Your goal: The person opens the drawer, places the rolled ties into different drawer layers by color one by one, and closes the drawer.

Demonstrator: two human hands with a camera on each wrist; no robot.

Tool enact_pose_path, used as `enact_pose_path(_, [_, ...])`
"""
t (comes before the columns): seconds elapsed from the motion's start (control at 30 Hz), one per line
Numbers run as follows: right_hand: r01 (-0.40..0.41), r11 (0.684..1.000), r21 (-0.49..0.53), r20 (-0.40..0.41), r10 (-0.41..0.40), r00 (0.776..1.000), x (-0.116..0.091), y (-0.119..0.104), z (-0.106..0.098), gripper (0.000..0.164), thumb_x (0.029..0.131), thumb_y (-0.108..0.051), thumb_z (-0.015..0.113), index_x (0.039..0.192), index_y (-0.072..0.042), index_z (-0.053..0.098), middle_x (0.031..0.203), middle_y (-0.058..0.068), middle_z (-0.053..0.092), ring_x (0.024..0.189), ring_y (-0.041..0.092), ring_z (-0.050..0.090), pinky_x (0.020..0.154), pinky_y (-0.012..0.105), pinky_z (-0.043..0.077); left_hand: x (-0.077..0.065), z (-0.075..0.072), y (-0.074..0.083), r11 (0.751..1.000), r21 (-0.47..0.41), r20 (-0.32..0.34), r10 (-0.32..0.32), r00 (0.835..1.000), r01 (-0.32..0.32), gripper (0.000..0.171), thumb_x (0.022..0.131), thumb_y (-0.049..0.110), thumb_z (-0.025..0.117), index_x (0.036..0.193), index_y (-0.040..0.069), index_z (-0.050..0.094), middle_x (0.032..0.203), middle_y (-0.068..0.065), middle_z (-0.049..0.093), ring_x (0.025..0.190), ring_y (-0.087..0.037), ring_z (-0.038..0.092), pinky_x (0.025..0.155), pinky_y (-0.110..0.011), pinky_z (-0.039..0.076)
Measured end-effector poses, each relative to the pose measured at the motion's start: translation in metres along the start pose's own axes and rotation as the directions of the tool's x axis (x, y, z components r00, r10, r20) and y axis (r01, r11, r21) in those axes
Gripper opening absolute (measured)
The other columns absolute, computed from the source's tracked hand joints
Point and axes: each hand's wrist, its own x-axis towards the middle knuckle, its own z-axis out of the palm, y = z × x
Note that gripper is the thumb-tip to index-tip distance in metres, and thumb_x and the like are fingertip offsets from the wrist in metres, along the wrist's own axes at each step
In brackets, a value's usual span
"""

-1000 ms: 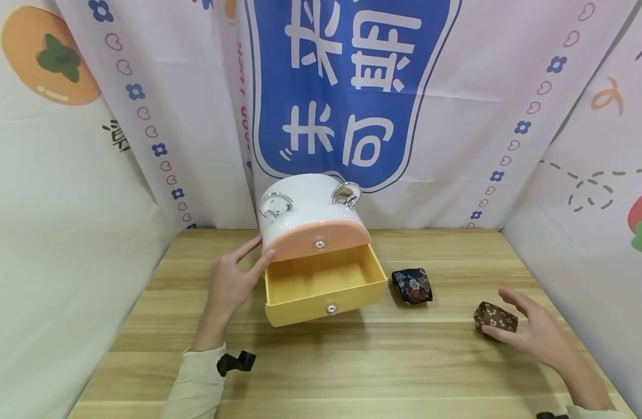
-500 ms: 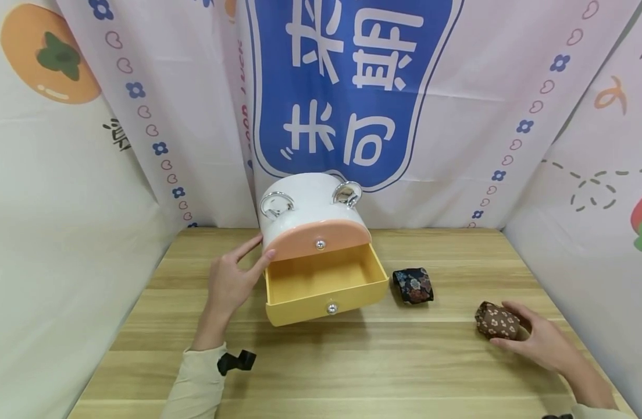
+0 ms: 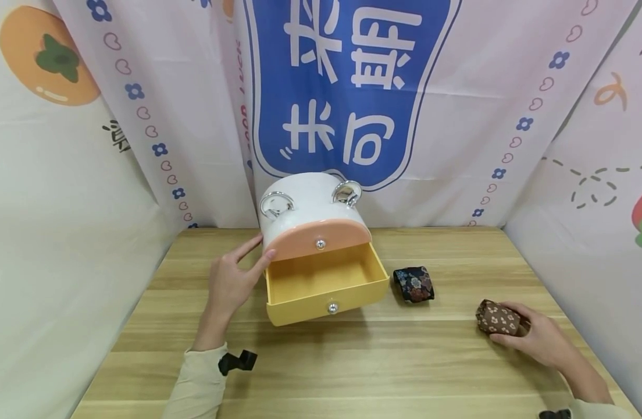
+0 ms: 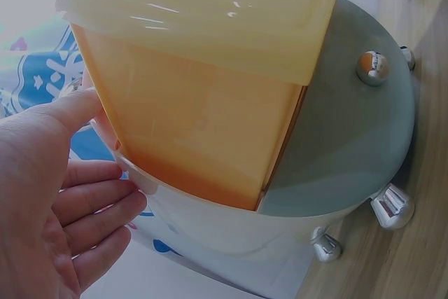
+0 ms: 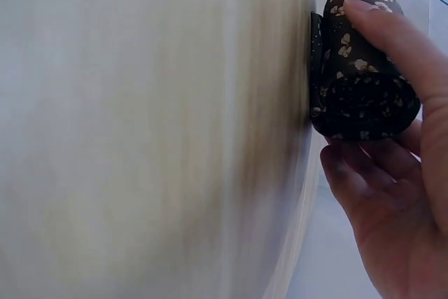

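A white round storage box (image 3: 309,195) with silver ring ears stands at the back, its yellow drawer (image 3: 326,302) pulled out with nothing inside. My left hand (image 3: 232,285) rests against the box's left side, thumb at the front edge and fingers extended along the side. In the left wrist view, the thumb lies by the drawer's edge. My right hand (image 3: 543,340) grips a rolled brown tie (image 3: 498,318) with small pale flowers, thumb on one side and fingers on the other; the right wrist view shows its coiled end. A dark floral rolled tie (image 3: 414,284) lies right of the drawer.
The wooden table (image 3: 384,372) runs up to a printed cloth backdrop (image 3: 431,145), with cloth walls on both sides. A peach drawer (image 3: 300,241) above the yellow one is closed. In the left wrist view, a grey-green drawer front (image 4: 343,131) and silver feet (image 4: 392,206) show.
My right hand has moved from above the brown tie to its right end and closed around it. The left hand, box and dark tie have stayed put.
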Motion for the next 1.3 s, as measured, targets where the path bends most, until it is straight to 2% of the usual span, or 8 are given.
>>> enact_pose_path(0.2, [0.004,1.0,-0.007,-0.031,-0.004,1.0,0.001,-0.002,-0.001,0.075,0.069,-0.05,0.083,0.129,-0.012,0.058,0.116,0.027,0.066,0.103,0.043,0.063,0.076,0.036,0.049,0.0,0.0,0.001,1.0,0.014,0.007,-0.007,1.0,0.006,0.054,0.083,0.062,0.064,0.128,0.032,0.063,0.07,-0.006,0.066,0.039,-0.009,0.028,0.057,-0.027,0.04])
enact_pose_path(0.33, [0.005,1.0,0.021,-0.03,-0.005,1.0,0.006,-0.006,-0.004,0.073,0.07,-0.049,0.084,0.128,-0.012,0.058,0.117,0.025,0.066,0.104,0.039,0.063,0.075,0.026,0.051,-0.001,0.0,0.002,1.0,0.022,0.005,-0.011,1.0,0.011,0.053,0.083,0.061,0.065,0.127,0.032,0.063,0.063,-0.004,0.06,0.038,-0.008,0.027,0.052,-0.028,0.036])
enact_pose_path(0.43, [0.023,0.999,0.045,-0.026,-0.022,0.999,0.01,-0.008,-0.007,0.073,0.07,-0.047,0.084,0.128,-0.011,0.058,0.12,0.025,0.065,0.105,0.039,0.064,0.076,0.023,0.053,-0.001,0.0,0.001,1.0,0.022,-0.001,-0.009,1.0,0.009,0.052,0.084,0.06,0.065,0.127,0.032,0.064,0.07,-0.005,0.066,0.037,-0.006,0.025,0.052,-0.027,0.035])
enact_pose_path(0.53, [0.054,0.998,0.04,-0.048,-0.052,0.997,0.015,-0.012,-0.008,0.072,0.068,-0.047,0.085,0.126,-0.012,0.059,0.118,0.023,0.066,0.101,0.023,0.066,0.078,0.021,0.054,0.0,0.0,0.001,1.0,0.014,-0.003,-0.001,1.0,0.001,0.052,0.084,0.06,0.065,0.127,0.031,0.064,0.096,-0.01,0.075,0.038,-0.008,0.027,0.057,-0.028,0.04])
enact_pose_path(0.67, [0.084,0.996,0.035,-0.07,-0.081,0.994,0.022,-0.019,-0.01,0.07,0.067,-0.045,0.086,0.125,-0.016,0.061,0.116,0.018,0.068,0.098,0.0,0.058,0.079,0.015,0.052,-0.001,0.0,0.001,1.0,0.007,0.001,0.006,1.0,-0.006,0.053,0.084,0.06,0.065,0.127,0.03,0.063,0.123,-0.011,0.068,0.042,-0.011,0.032,0.067,-0.031,0.044])
enact_pose_path(0.9, [0.109,0.994,0.019,-0.05,-0.108,0.993,0.031,-0.036,-0.015,0.075,0.067,-0.048,0.086,0.129,-0.016,0.06,0.116,0.022,0.068,0.099,0.037,0.066,0.076,0.035,0.054,0.0,0.001,0.001,1.0,0.003,0.001,0.002,1.0,-0.002,0.053,0.083,0.062,0.064,0.127,0.031,0.064,0.121,-0.008,0.07,0.043,-0.013,0.036,0.063,-0.028,0.043])
enact_pose_path(1.2, [0.16,0.986,0.042,0.013,-0.161,0.987,0.035,-0.059,-0.02,0.077,0.067,-0.048,0.085,0.134,-0.023,0.055,0.117,0.016,0.068,0.096,0.03,0.064,0.071,0.047,0.053,-0.001,0.001,0.002,1.0,-0.008,-0.007,-0.005,1.0,0.005,0.053,0.083,0.062,0.065,0.127,0.032,0.064,0.13,-0.004,0.064,0.059,-0.024,0.057,0.075,-0.037,0.05])
enact_pose_path(1.3, [0.189,0.98,0.057,0.035,-0.191,0.981,0.035,-0.067,-0.021,0.077,0.068,-0.047,0.085,0.135,-0.026,0.054,0.12,0.013,0.067,0.097,0.028,0.065,0.073,0.048,0.054,-0.001,0.001,0.001,1.0,-0.027,-0.005,-0.002,1.0,0.002,0.053,0.083,0.062,0.065,0.126,0.032,0.064,0.131,-0.003,0.063,0.083,-0.028,0.07,0.086,-0.044,0.053])
